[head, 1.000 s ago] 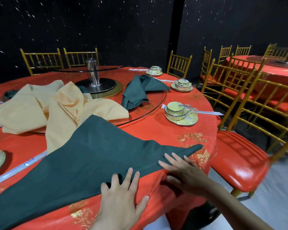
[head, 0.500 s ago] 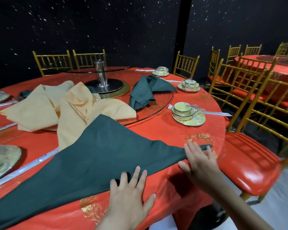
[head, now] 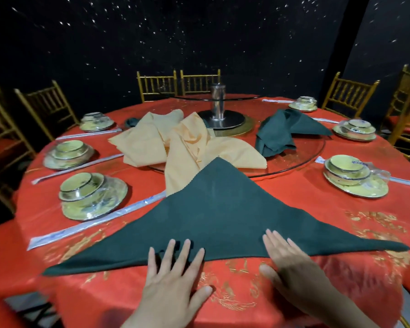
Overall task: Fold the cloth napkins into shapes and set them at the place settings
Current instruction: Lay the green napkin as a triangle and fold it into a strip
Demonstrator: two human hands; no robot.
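green napkin is lying flat as a triangle at the table front, head view: long edge running left-right, apex pointing away. left hand and right hand are pressing that edge, fingers straight, slightly apart; right hand nearer its right tip.

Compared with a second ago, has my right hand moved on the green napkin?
Yes. The right hand has slid left along the near edge of the green napkin, away from the napkin's right tip, where it was before, toward the middle.
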